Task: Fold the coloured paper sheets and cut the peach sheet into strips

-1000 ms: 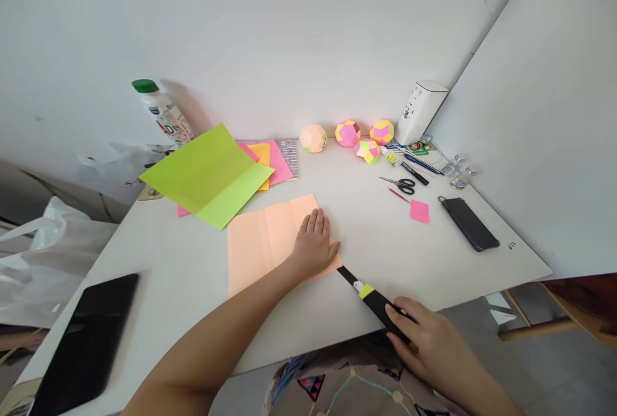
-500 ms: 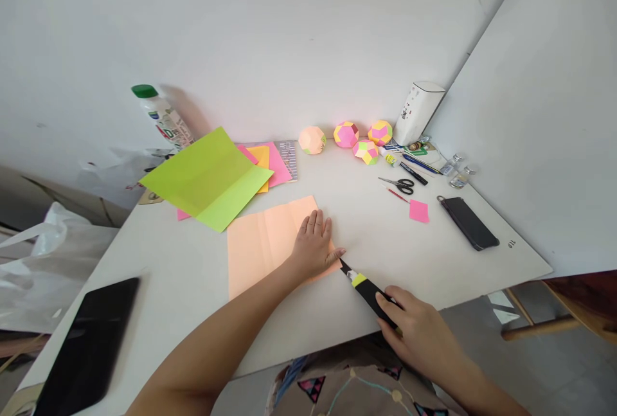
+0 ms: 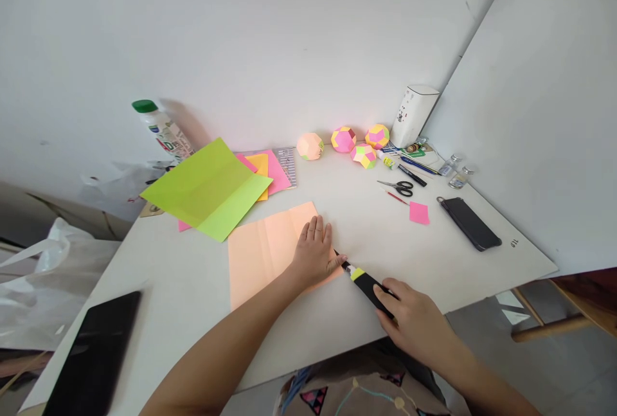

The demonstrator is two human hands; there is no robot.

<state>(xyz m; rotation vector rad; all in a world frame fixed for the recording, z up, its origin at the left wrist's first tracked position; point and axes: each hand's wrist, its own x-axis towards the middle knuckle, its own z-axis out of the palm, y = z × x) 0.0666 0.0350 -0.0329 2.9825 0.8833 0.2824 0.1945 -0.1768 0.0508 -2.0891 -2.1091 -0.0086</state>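
A peach sheet of paper [image 3: 258, 255] with fold creases lies on the white table. My left hand [image 3: 315, 252] presses flat on its right part, fingers stretched out and thumb pointing right. My right hand [image 3: 409, 316] is wrapped round the black and yellow handle of a utility knife [image 3: 369, 287]. The knife's dark blade meets the paper's right edge, close beside my left thumb; its tip lies at or under the folded edge, I cannot tell which.
Green paper [image 3: 212, 191] overlaps pink and orange sheets at the left. A black tablet [image 3: 94, 352] lies front left. Several paper balls [image 3: 310, 146] stand along the wall. Scissors [image 3: 398, 188], a pink sticky note [image 3: 419, 213] and a black pouch [image 3: 471, 223] lie to the right.
The knife has moved up and left, its blade further in along the paper's right edge. My left hand stays pressed on the sheet. The view has shifted slightly.
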